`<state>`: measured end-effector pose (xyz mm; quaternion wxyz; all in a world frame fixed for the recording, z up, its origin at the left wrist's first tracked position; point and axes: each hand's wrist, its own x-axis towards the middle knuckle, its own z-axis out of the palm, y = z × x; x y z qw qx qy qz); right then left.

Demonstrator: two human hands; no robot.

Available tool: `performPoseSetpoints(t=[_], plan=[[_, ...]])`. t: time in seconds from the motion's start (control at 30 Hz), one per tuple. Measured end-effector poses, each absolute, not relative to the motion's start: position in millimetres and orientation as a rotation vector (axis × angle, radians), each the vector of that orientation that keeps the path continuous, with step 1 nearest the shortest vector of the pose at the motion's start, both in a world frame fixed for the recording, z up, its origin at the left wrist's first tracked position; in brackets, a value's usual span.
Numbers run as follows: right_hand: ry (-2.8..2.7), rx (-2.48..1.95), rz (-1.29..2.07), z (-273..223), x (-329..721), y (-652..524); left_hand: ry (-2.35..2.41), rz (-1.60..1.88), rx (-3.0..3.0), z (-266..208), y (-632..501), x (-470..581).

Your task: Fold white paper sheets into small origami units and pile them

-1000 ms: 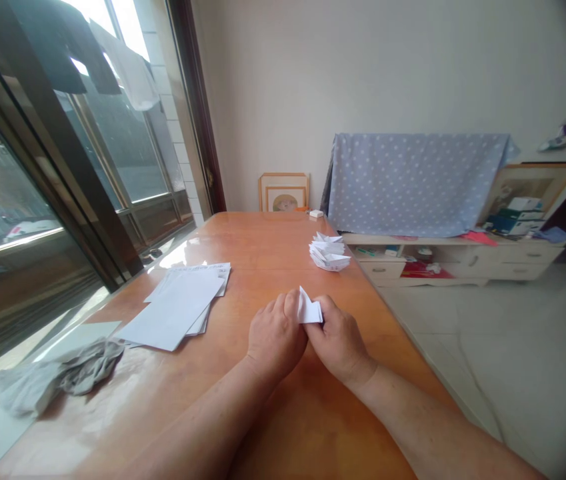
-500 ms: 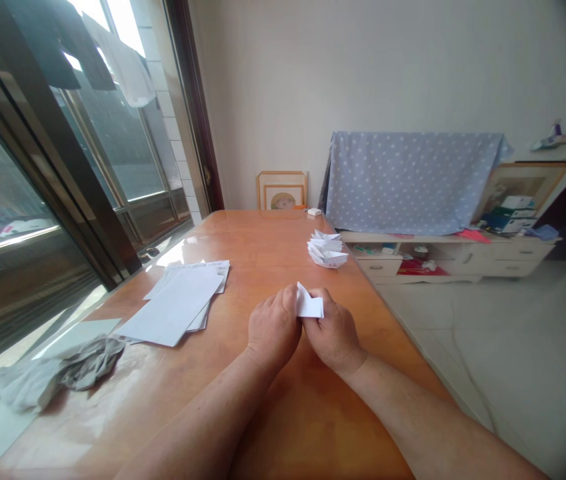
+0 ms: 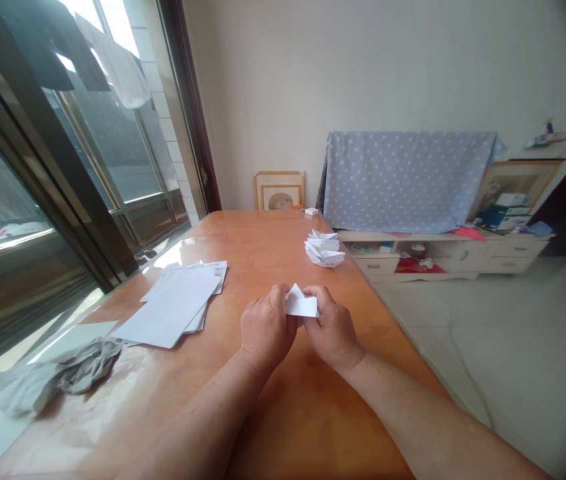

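Note:
A small piece of folded white paper is held between my two hands above the wooden table. One pointed peak rises from its upper edge. My left hand pinches its left end, thumb on top, with the other fingers curled out of sight. At the opposite end my right hand is closed on the paper too. Farther back, near the table's right edge, sits a cluster of folded paper boats, nested together.
Loose white paper sheets lie in a pile on the left. Nearer me is a crumpled grey cloth. A small white box stands at the table's far end. Beyond the right edge is a low white cabinet.
My hands have spread slightly apart, and more of the folded paper shows between them. The paper's peak now stands nearer its middle. The whole view has shifted a little.

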<state>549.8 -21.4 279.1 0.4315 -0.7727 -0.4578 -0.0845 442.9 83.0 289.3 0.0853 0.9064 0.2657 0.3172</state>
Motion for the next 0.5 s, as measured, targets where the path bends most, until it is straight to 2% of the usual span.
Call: performPoseSetpoints(t=[0.27,0.5], plan=[[-1.165,-1.864,-0.168,276.7,550.5,-21.4,0.675,0.783,2.468,285.4,90.8,441.9],[-1.076,-1.743,-0.061,270.0,562.7,-20.1,0.587,0.772,1.896,300.4,88.1,441.1]])
